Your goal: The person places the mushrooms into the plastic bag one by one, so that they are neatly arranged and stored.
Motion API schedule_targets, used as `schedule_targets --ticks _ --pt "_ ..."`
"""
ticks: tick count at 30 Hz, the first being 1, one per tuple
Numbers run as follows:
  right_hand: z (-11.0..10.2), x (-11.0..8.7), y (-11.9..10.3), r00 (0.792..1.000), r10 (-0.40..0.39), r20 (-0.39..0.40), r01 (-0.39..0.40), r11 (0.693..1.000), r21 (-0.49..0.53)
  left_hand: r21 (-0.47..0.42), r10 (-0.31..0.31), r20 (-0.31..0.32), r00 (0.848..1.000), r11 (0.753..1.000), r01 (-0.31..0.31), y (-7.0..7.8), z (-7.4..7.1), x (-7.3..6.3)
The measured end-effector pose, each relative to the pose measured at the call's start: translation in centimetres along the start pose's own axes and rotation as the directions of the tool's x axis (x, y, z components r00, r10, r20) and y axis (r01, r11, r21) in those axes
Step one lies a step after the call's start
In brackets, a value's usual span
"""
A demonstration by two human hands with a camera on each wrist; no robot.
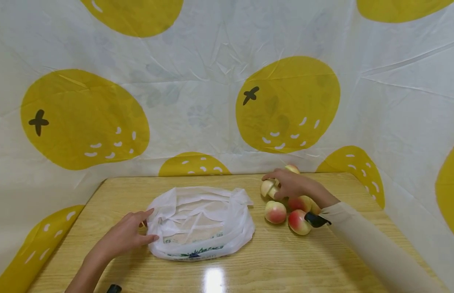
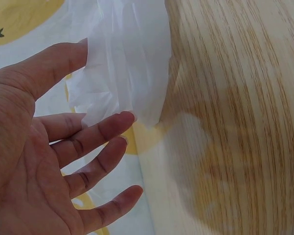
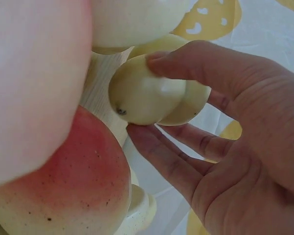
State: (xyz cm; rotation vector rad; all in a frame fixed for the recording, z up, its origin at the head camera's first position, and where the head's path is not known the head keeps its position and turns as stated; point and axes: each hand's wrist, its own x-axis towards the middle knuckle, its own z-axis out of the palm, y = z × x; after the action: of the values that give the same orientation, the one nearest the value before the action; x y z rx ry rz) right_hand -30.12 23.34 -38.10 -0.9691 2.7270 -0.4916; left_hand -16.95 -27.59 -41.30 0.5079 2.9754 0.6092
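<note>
A white plastic bag [image 1: 235, 240] with green print lies on the table, its mouth spread upward. At its left edge my left hand [image 1: 126, 234] touches the plastic, thumb and fingers spread apart; in the left wrist view the thumb and index tips are hidden by the plastic [image 2: 132, 54]. To the right of the bag, my right hand [image 1: 290, 185] grips a pale mushroom [image 1: 268, 188]. The right wrist view shows thumb and fingers around its stem [image 3: 147, 93]. Red-and-cream peaches [image 1: 275, 212] lie close below this hand.
Another peach [image 1: 299, 223] lies near the right wrist, and one more fruit [image 1: 292, 168] shows behind the right hand. The wooden table [image 1: 285, 264] ends at a hanging white cloth [image 1: 197, 101] with yellow fruit prints. Black straps [image 1: 316, 219] hang at the wrists.
</note>
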Motion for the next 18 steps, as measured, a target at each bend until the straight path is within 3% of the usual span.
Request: schedule_targets --ticks 11,18 --pt "-0.4 -1.0 0.1 0.999 0.008 -0.036 0.0 0.976 0.219 0.0 -0.015 -0.013 1.0 1.0 0.015 0.3 0.0 0.0" --pt "-0.6 -1.6 -0.1 0.997 -0.008 -0.072 0.025 0.969 0.245 -0.006 -0.047 -0.01 0.999 0.999 0.047 0.3 -0.1 0.1"
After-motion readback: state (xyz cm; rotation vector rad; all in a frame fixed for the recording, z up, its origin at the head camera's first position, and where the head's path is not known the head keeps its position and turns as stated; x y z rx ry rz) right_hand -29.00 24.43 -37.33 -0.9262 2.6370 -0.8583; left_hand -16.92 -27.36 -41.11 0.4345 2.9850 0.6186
